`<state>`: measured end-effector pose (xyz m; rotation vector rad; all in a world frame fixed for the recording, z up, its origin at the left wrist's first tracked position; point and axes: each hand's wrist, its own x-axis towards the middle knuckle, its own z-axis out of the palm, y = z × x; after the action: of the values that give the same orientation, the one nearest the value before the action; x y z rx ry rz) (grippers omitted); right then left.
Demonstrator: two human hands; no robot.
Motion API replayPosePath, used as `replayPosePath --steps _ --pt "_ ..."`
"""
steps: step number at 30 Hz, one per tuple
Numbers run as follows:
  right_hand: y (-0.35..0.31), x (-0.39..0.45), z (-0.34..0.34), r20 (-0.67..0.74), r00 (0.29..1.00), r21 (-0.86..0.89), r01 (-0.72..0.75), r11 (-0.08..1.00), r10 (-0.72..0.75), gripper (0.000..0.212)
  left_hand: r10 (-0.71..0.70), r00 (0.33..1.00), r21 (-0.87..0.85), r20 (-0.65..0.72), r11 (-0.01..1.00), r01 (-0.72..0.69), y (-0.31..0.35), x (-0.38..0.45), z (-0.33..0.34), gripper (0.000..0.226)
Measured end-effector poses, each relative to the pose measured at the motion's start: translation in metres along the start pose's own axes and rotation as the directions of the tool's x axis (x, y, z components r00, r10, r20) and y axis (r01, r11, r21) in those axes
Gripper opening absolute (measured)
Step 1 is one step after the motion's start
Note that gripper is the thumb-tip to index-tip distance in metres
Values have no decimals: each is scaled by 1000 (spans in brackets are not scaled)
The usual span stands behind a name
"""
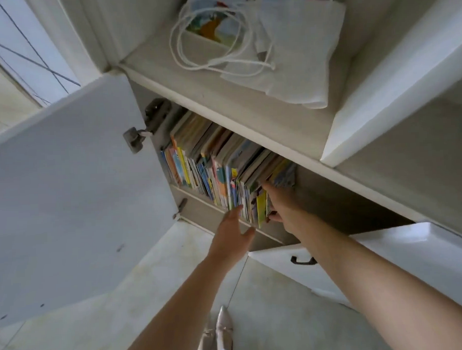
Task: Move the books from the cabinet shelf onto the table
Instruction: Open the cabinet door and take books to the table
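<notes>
White cabinet (248,114) carpentry fills the view, seen from above, with a pale tiled floor (155,277) below it. One cabinet door (68,185) is swung wide open to the left of the books. On the open shelf above the books, a white tote bag (291,57) with looped cord handles is laid flat.

The books (214,170), a tightly packed row of thin, colourful volumes, are stood upright on the lower cabinet shelf (255,233), leaning slightly to the right. None has been taken out; no table is visible.

The right hand (280,207) is placed at the right end of the row, its fingers (271,190) pushed in among the last few books and its thumb curled under their lower edge. A narrow pinch on a small bundle appears to be forming. The left hand (233,229) is held open and spread just in front of the middle of the row, touching nothing or barely brushing the spines; this cannot be told for certain.

The step in hand is judged to be the first grab. It would be done well if a modest bundle were pinched firmly near the spines, the neighbouring books were steadied by the open left hand so the leaning row is not toppled, and the bundle were drawn straight out, supported from beneath.
</notes>
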<state>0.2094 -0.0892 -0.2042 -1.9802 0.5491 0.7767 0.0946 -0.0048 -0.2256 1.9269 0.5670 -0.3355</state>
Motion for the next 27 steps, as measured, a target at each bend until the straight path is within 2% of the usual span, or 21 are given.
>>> replayPosePath --steps 3,5,7,8,11,14,16,19,23,27 --pt "-11 29 11 -14 999 -24 38 999 -38 40 12 994 -101 -108 995 -23 -5 30 6 59" --pt "-19 46 15 7 1000 -69 29 997 -29 62 -2 987 -156 -159 987 -23 -8 46 13 53" --pt "-21 63 17 37 998 -53 -52 997 54 85 -19 982 -204 -190 979 -21 -10 54 22 47" --pt "-20 67 16 50 995 -31 -87 996 89 90 -19 979 -215 -204 976 -26 -10 55 26 45" --pt "-16 76 13 71 990 4 -119 993 118 90 16 966 -204 -258 976 -71 -11 53 37 43" --pt "-11 77 9 84 993 1 -89 996 89 74 25 940 -236 -340 966 -110 -13 52 46 47" --pt "-9 78 5 99 992 9 -76 997 75 73 14 931 -257 -364 960 -115 -13 55 51 45" --pt "-10 74 3 137 987 1 -84 996 83 78 18 934 -278 -357 952 -125 -13 59 58 40" --pt "-12 70 1 154 983 -65 -86 994 95 69 92 970 -269 -226 951 -153 -13 59 67 40" --pt "-7 73 -8 168 982 -86 -72 994 86 73 113 975 -247 -194 956 -160 -14 57 70 56"
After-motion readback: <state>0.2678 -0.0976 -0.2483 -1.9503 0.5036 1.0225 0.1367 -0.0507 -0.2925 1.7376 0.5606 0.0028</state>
